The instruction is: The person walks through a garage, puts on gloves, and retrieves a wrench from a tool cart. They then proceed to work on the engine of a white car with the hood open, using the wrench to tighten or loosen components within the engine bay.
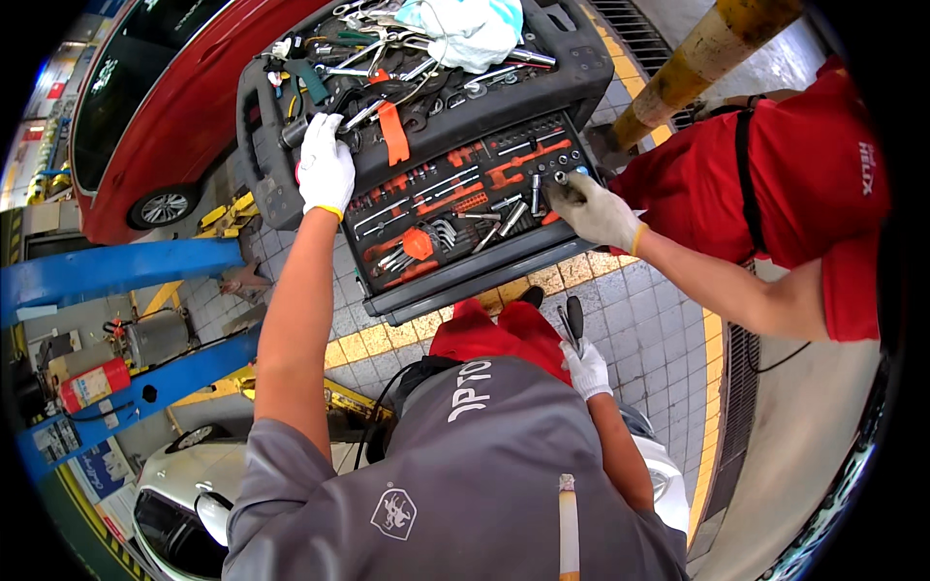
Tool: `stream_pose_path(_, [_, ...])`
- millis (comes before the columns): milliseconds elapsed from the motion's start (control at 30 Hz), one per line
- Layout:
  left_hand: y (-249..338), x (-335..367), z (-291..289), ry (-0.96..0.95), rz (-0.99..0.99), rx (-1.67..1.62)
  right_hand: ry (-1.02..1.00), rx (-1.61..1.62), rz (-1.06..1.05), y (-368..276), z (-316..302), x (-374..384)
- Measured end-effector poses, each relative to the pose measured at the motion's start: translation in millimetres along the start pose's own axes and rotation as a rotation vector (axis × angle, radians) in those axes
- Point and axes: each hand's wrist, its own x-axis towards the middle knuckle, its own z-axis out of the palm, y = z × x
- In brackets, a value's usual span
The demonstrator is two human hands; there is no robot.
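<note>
My left hand (326, 167), in a white glove, rests at the near left rim of a black tool cart (276, 198). Its fingers reach forward, stretched out, beside a dark cylindrical piece (294, 133); their undersides are hidden. Low by my right side, my gloved right hand (587, 370) is closed around a black-handled tool (575, 315) that points upward, with a metal shaft beside the handle. Below the cart top, a drawer (426, 308) is pulled out, holding sockets, bars and a hex key set (441, 235) in fitted slots.
A co-worker in red (727, 184) stands at the right, a gloved hand (596, 213) over the drawer at a small socket. Loose tools and a pale cloth (470, 34) cover the cart top. Nearby are a yellow post (702, 63), a red car (160, 126) and blue lift arms (116, 276).
</note>
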Motion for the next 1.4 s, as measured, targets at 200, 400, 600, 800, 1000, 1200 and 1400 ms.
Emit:
stream_pose_path(200, [54,-24,-19,0.145,-0.06,-0.028,-0.11,-0.129,0.036,5,-25,11])
stream_pose_path(400, [220,-98,-29,-0.208,-0.081,-0.541,-0.181,-0.516,-0.012,-36,-63,-12])
stream_pose_path(600, [300,-87,-37,-0.533,-0.082,-1.019,0.016,-0.397,-0.084,17,-57,-18])
stream_pose_path(800, [293,-50,-19,-0.968,0.194,-0.909,-0.138,0.089,0.036,-16,-56,-76])
stream_pose_path(1000, [311,-48,-25,-1.134,-0.016,-0.916,-0.048,0.04,0.039,-48,-43,-105])
stream_pose_path(1200, [316,-87,2,-0.927,-0.18,-1.146,0.104,0.423,0.034,-58,-19,-121])
stream_pose_path(1400, [247,-116,-3,-1.037,-1.2,-2.055,0.102,0.762,-0.111,-60,-6,-146])
